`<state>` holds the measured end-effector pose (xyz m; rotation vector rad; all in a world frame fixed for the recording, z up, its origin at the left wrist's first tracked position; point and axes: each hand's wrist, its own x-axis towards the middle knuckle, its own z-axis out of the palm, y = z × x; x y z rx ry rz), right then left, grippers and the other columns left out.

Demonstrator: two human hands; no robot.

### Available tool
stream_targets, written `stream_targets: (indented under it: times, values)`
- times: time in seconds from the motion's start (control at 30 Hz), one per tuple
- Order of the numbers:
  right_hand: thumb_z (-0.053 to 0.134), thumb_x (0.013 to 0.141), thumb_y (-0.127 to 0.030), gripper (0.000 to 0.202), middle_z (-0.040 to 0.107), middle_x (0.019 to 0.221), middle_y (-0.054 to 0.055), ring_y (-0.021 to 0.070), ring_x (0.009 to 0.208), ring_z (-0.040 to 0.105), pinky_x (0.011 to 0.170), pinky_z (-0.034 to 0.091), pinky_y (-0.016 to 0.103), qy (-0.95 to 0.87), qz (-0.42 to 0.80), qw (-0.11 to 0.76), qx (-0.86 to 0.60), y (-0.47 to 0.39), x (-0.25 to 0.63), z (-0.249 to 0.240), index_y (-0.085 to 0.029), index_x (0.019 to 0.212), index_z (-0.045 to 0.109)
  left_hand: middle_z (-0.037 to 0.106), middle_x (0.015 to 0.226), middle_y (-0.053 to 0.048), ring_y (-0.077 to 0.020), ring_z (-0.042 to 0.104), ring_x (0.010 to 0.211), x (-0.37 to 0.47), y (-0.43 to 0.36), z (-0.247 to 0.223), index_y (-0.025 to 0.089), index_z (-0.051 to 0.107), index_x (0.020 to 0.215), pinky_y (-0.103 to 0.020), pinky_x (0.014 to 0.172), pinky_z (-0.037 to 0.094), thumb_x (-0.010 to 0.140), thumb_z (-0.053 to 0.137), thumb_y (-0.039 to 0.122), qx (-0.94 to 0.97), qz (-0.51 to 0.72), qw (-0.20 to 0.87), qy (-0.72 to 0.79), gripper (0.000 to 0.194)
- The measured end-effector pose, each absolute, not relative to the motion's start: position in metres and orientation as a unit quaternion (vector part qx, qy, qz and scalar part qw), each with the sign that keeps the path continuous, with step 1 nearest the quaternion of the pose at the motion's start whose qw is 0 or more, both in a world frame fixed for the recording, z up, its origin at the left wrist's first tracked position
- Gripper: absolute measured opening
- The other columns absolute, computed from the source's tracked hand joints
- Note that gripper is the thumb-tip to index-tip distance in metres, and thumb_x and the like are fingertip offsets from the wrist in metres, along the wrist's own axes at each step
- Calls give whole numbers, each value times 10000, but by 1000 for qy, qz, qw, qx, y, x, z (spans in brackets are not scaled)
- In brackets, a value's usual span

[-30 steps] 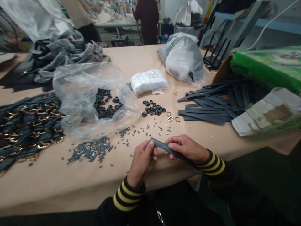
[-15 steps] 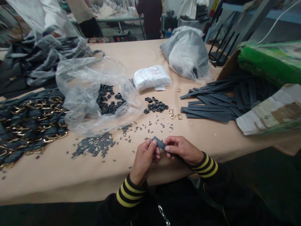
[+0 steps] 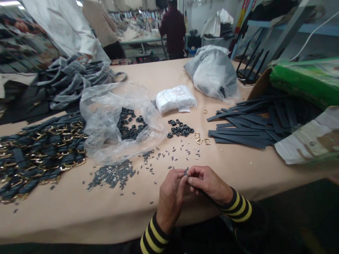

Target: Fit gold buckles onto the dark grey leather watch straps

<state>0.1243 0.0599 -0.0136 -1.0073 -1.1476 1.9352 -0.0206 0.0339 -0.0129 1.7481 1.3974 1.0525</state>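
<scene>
My left hand [image 3: 172,188] and my right hand [image 3: 208,181] meet above the table's front part, fingers pinched together. Between their fingertips is a dark strap [image 3: 186,171], of which only a small end shows; the rest is hidden by my fingers. Just beyond my hands lie small dark loops [image 3: 182,128] and gold square buckles [image 3: 207,141]. Tiny dark grey pieces [image 3: 112,174] are heaped to the left of my hands, with more scattered in front of them.
Dark flat straps [image 3: 238,135] lie on the right beside a carton [image 3: 308,139]. Straps with gold buckles [image 3: 42,151] pile up at left, near an opened plastic bag [image 3: 97,137]. A white packet [image 3: 176,98] and a filled bag [image 3: 213,74] stand farther back. People [image 3: 173,31] are behind the table.
The strap's flat face showed between my hands before; now my fingers have closed together over it and little of it shows. The camera view has tilted up and shifted left.
</scene>
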Motion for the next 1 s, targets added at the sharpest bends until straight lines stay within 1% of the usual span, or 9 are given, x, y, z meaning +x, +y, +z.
stream_targets:
  times: [0.1,0.17,0.27,0.33,0.43,0.6,0.77,0.87,1.0]
  values:
    - [612,739,-327,226,556,637,-23,72,503,538,464,432,184,-428,746,333,-388,60,128,-14,-137,789,501,617,798,-49,-162,586,767,-25,46,-10,180,575,842,-286,712,463,861,410,212,648,368,380,547,169]
    - [574,769,-339,221,592,675,-1,71,479,538,441,422,185,-421,747,335,-391,61,132,-15,-146,787,468,608,842,-60,-171,582,804,-32,63,-7,172,552,877,-297,727,466,853,396,184,665,346,360,555,158]
    - [528,803,-338,207,605,689,0,33,401,444,367,326,143,-417,742,342,-397,63,138,-17,-159,819,425,538,1054,-123,-205,517,988,-42,102,-7,135,505,1035,-338,834,430,815,383,105,739,322,198,558,253]
    - [518,811,-342,209,570,648,-29,11,362,352,334,255,128,-414,744,335,-404,65,140,-18,-160,847,422,550,982,-124,-209,525,925,-47,133,-9,113,511,1058,-338,810,433,820,371,107,771,262,114,569,276]
    - [513,813,-377,238,492,578,-67,2,332,267,305,193,129,-408,758,303,-410,67,142,-19,-154,853,440,565,920,-122,-226,525,861,-50,173,-15,124,570,956,-345,766,433,831,390,154,795,175,26,581,221]
    - [518,808,-406,267,471,566,-69,0,332,262,305,181,131,-399,770,302,-394,69,143,-19,-150,854,459,567,836,-112,-241,505,822,-49,200,-21,152,618,793,-361,743,415,800,470,194,817,140,14,559,154]
    - [517,814,-395,264,480,570,-62,0,337,279,311,197,130,-395,775,310,-383,70,144,-20,-139,859,476,566,917,-109,-229,489,877,-48,196,-20,162,624,804,-356,794,395,803,462,205,820,149,10,552,168]
    - [513,819,-390,247,480,565,-62,2,334,284,314,195,134,-395,764,327,-392,70,146,-22,-146,844,480,566,818,-78,-195,499,797,-47,185,-9,156,610,758,-320,752,403,811,438,212,802,207,51,558,188]
    - [449,853,-419,270,409,492,-84,18,330,252,324,197,152,-427,704,368,-432,71,150,-14,-155,850,507,529,639,-7,-133,479,603,-45,151,13,175,613,783,-233,570,395,825,431,279,750,274,320,510,214]
